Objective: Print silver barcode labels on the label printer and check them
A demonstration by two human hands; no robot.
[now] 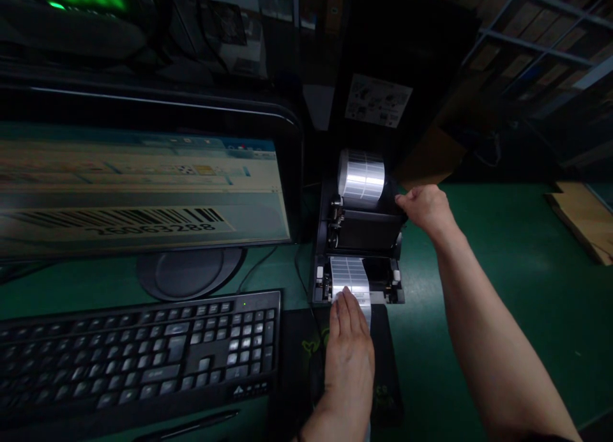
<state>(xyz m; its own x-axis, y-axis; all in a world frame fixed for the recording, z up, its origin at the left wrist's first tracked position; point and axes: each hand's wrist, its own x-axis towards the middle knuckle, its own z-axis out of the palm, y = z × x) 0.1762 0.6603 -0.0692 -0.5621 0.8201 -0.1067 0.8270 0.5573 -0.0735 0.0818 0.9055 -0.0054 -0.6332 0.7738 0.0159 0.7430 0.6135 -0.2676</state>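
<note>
The person's left hand [352,352] lies flat and unclenched, fingers together over a silvery label strip [349,273] at the front of an opened black label printer [368,231]; the right hand [426,207] is apart from it, fingers curled in at the printer's upper right side, though the darkness there leaves it impossible to tell whether they are clamped; behind, at the printer's top, sits a label roll [363,177]; the step in hand looks to be setting the strip along the printer's front; the next move would seem to call for keeping the strip flat and straight while the right hand steadies the raised part.

The printer stands on a green tabletop [502,269], just behind a dark mat [390,359]; to the left are a keyboard [143,346], a pen [191,424] and a monitor [143,174] showing a barcode; far right lies brown cardboard [582,218].
</note>
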